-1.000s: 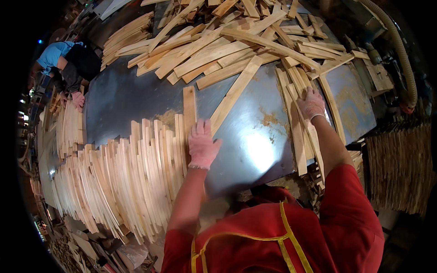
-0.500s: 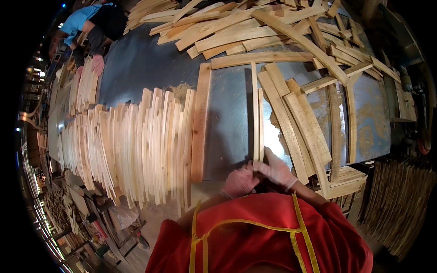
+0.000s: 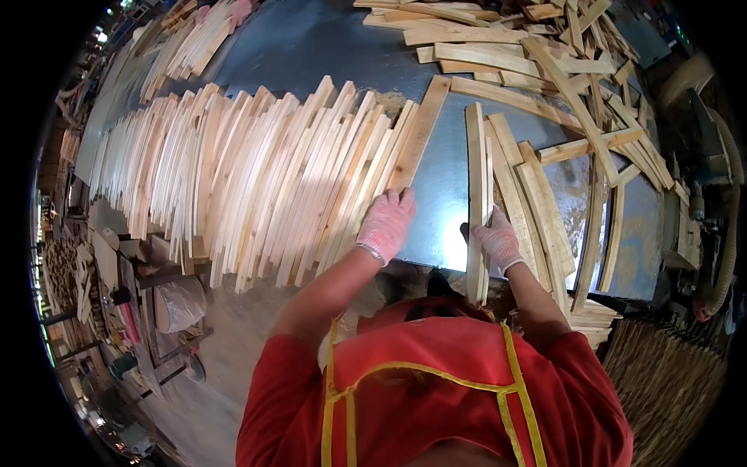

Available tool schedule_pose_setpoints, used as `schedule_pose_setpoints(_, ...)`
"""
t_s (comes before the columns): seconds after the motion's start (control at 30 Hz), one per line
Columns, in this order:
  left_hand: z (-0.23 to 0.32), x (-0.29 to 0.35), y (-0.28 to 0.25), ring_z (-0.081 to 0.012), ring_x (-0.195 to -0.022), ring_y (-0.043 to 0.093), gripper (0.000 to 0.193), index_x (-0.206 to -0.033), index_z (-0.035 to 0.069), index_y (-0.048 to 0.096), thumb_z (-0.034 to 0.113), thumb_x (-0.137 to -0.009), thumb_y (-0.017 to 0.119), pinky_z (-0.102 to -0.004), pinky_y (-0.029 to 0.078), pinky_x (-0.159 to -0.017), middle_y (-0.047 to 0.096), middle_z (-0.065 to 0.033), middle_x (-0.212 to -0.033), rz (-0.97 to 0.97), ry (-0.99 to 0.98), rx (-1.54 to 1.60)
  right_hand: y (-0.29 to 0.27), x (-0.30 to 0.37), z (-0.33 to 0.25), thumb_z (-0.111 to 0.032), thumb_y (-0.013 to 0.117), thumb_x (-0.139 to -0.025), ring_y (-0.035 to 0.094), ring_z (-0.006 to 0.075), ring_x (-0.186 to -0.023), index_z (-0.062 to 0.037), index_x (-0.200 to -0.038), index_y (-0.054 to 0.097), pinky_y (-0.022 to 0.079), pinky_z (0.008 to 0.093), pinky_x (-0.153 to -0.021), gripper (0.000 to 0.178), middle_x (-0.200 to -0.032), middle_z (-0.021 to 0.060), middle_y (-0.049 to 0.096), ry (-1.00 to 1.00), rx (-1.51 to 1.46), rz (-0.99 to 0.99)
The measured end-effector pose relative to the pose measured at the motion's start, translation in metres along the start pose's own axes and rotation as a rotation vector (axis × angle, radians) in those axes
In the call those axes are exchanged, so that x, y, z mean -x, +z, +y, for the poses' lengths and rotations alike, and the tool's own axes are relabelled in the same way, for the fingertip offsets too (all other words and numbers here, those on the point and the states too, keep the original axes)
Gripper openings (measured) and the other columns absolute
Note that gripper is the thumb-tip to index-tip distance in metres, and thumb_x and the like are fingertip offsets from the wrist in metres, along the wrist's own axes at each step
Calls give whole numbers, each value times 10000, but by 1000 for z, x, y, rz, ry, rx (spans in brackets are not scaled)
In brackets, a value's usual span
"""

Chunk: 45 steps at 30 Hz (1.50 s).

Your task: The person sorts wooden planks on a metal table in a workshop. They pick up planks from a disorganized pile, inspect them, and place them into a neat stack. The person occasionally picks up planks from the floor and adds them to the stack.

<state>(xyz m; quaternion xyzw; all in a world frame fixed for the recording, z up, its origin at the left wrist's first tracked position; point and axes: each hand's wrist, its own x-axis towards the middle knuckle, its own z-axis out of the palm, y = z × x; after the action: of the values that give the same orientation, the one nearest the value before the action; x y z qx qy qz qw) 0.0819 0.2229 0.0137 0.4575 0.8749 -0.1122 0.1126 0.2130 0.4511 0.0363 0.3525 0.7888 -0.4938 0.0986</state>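
Both my hands wear pale pink knit gloves. My left hand [image 3: 387, 223] is closed at the near end of a reddish-brown wooden slat [image 3: 424, 128], its fingers curled over the wood. This slat lies slanted along the right side of a long row of pale wooden slats [image 3: 311, 167] standing on edge. My right hand [image 3: 498, 240] grips a pair of narrow wooden strips [image 3: 475, 187] held side by side, pointing away from me. Their near ends reach close to my red apron, and my right thumb is partly hidden behind them.
Several loose boards [image 3: 537, 210] lie beside my right hand on the grey metal table [image 3: 436, 214]. A jumbled heap of boards [image 3: 498, 58] covers the far right. At the far left, a co-worker's gloved hand [image 3: 240, 11] is at another row of slats [image 3: 198, 47]. A hose [image 3: 727, 179] hangs at the right.
My hands, together before, have parted: the left has moved to the reddish-brown slat, the right keeps the strips. The view has shifted, and the co-worker is mostly out of it.
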Motion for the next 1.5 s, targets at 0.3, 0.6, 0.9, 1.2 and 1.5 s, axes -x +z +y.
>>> schedule_pose_setpoints(0.3,15,102,-24,-330,-1113,682,541,-1513,49,503,137,-983,567,-453,556,-965,473,-170,-1512,-58,-144,436,97,-21,-11,-338,782,-851,755,341,-1014,53,-1349,591,569,430,-929,661,-1121,239,762,9,-111,-76)
schedule_pose_setpoints(0.6,4,128,18,-319,-1371,457,686,-1455,81,521,349,-849,699,-520,336,-1178,515,-118,-1425,275,-182,223,86,10,-39,-422,785,-831,629,367,-1276,26,-1486,520,482,430,-1104,836,-1370,234,657,-331,147,32)
schedule_pose_setpoints(0.9,-1,128,16,-333,-1344,474,617,-1359,86,565,286,-793,708,-519,377,-1137,532,-112,-1357,333,-182,320,-77,5,54,-268,735,-823,520,415,-1385,-175,-1583,458,478,473,-1155,815,-1579,96,518,-28,1023,181)
schedule_pose_setpoints(1.2,2,213,38,-329,-1130,632,487,-1323,72,654,268,-880,707,-464,496,-1027,666,-125,-1251,415,-624,601,-106,-49,71,-228,688,-968,766,304,-909,-38,-1350,662,616,424,-761,427,-965,204,768,-99,294,238)
schedule_pose_setpoints(1.5,-46,238,134,-165,-1057,665,507,-1276,7,707,458,-1049,652,-329,524,-959,727,-47,-1168,140,-1075,2187,124,5,-37,-224,777,-928,702,219,-940,24,-1282,644,571,376,-841,452,-1083,132,754,-168,-295,-322)
